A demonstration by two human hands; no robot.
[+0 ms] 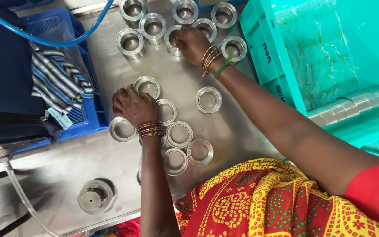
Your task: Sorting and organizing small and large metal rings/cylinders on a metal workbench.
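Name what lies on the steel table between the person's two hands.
In the head view, only bare steel table lies between the left hand and right hand; metal rings flank it.

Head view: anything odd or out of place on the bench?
Mostly orderly: metal rings lie flat and apart near the left hand, taller rings near the right hand. One oddity: a striped cloth draped over the blue crate edge, among the parts. No spills or visible damage.

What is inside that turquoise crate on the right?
The turquoise crate holds a crumpled clear plastic sheet and a row of stacked metal rings lying on their side. Whatever lies beneath the plastic is hidden.
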